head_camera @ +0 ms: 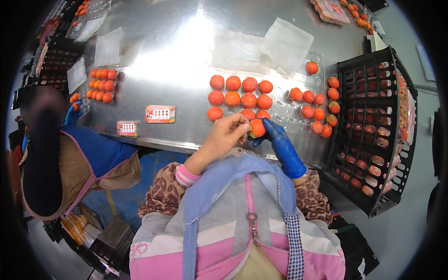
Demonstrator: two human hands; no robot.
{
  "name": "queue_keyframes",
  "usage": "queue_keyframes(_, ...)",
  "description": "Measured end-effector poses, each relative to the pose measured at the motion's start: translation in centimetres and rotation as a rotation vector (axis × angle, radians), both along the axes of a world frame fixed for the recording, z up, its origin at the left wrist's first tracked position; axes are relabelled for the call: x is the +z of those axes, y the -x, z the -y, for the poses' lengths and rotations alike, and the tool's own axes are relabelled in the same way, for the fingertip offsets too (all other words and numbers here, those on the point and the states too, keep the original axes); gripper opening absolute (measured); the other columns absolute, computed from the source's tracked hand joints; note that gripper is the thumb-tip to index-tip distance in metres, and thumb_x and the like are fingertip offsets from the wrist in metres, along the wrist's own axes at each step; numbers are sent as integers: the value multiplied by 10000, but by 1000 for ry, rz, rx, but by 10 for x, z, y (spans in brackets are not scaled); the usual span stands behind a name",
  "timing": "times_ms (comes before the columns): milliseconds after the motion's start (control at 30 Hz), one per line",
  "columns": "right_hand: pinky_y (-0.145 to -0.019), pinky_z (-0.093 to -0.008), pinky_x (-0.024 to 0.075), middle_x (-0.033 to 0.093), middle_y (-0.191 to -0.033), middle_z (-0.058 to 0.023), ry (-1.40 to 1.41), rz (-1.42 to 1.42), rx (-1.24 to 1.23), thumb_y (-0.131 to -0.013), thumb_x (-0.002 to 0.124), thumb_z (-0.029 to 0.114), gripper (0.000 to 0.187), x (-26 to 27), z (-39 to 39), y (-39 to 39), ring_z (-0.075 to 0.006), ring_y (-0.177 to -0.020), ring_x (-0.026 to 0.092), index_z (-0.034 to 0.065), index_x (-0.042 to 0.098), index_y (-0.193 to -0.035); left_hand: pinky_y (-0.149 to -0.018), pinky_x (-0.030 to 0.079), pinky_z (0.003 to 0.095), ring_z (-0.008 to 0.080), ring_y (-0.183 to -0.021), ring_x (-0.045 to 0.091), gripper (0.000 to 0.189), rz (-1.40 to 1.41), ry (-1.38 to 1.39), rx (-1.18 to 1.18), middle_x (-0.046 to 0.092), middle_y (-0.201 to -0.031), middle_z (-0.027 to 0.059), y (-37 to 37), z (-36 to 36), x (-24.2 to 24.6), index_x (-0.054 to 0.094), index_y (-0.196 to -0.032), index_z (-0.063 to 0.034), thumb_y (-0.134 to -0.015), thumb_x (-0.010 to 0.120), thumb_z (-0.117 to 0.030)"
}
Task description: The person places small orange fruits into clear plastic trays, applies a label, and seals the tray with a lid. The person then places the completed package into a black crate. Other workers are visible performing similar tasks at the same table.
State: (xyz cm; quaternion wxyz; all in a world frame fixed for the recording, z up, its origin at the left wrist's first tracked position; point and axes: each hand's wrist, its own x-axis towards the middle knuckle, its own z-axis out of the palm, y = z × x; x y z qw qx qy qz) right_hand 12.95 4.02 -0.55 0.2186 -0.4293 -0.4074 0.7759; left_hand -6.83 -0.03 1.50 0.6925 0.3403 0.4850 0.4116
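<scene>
My right hand point(280, 143), in a blue rubber glove, holds an orange persimmon point(258, 128) just over the table's near edge. The fruit is tilted so its green calyx faces left. Bare, my left hand point(229, 130) has thumb and fingers pinched together beside the calyx; nothing shows between them. Just beyond my hands lies a clear plastic tray point(241, 118) with rows of persimmons, its nearest row partly hidden by my left hand. To the right, a second clear tray point(285, 120) has bare pockets on its left and loose persimmons point(308, 111) on its right.
A black plastic crate point(364, 136) of packed fruit stands at the right. White liner sheets point(288, 43) lie behind the trays on the metal table point(168, 84). Two stacks of printed cards point(160, 114) sit left. A co-worker point(80, 157) is at the left beside another filled tray point(101, 85).
</scene>
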Motion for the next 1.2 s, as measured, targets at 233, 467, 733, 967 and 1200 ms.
queue_keyframes(233, -772, -264, 482, 662, -930, -54, -105, 164, 93, -952, 541, 388, 415, 0, 0, 4, -103, -813, 604, 24, 645, -1123, -651, 482, 246, 86, -708, 573, 137, -320, -255, -143, 597, -805, 30, -4, 0, 3, 574, -943, 15, -950, 555, -120)
queue_keyframes(467, -878, -294, 459, 670, -1065, -76, -23, 165, -22, -973, 513, 358, 411, -9, -5, -1, -154, -952, 604, 14, 646, -1152, -685, 480, 289, 157, -752, 597, 85, -457, -458, -135, 607, -842, 85, -1, -2, 7, 585, -930, 26, -910, 575, -56)
queue_keyframes(733, -985, -338, 423, 565, -1306, -84, -369, -64, -41, -907, 632, 228, 478, 10, -9, -7, -174, -1150, 548, 60, 516, -1340, -705, 479, 336, 269, -788, 609, 84, -544, -640, 68, 602, -867, 127, 0, -2, 2, 590, -943, 4, -865, 613, -22)
queue_keyframes(967, -1030, -352, 396, 558, -1302, -83, -525, 114, 81, -831, 716, 153, 548, 18, -5, -3, -191, -1209, 514, 48, 520, -1332, -694, 503, 264, 111, -826, 596, 109, 9, -241, 103, 601, -889, 49, -1, -1, -4, 563, -1011, 21, -936, 567, -57)
queue_keyframes(1200, -809, -269, 498, 625, -1153, -64, -123, -53, -58, -879, 702, 209, 458, 2, -6, -2, -128, -958, 594, 62, 569, -1292, -643, 500, 246, 105, -739, 591, 228, -399, -443, 31, 597, -902, 61, -5, -2, 9, 564, -1031, -8, -842, 677, -71)
